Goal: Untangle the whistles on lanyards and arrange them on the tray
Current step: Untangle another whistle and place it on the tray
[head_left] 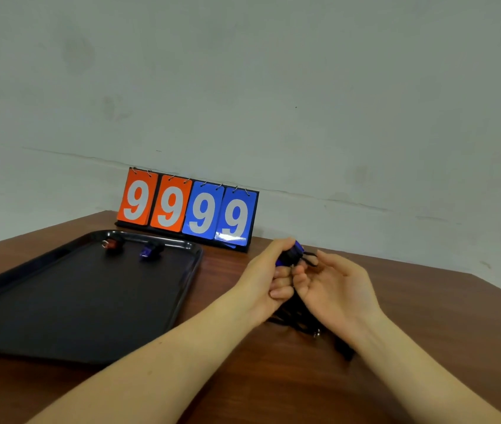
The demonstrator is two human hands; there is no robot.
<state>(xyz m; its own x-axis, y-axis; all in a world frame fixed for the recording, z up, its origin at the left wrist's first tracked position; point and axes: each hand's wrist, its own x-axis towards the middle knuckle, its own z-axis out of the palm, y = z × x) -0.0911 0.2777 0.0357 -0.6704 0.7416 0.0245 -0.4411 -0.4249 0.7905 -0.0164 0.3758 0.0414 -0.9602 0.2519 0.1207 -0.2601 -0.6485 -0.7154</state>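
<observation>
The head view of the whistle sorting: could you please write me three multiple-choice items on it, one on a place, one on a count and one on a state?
1. Where do the two whistles already on the tray lie?
A. near its far edge
B. at its near edge
C. in its middle

2. How many number cards does the scoreboard show?
A. two
B. four
C. six

3. What is the left hand doing?
A. resting flat on the table
B. gripping a blue whistle
C. lifting the tray

Answers:
1 A: the red whistle and the blue whistle on the tray sit close to the far rim of the tray.
2 B: the scoreboard shows two orange and two blue nines.
3 B: the left hand is curled round the held blue whistle, with the right hand at its black cord.
</observation>
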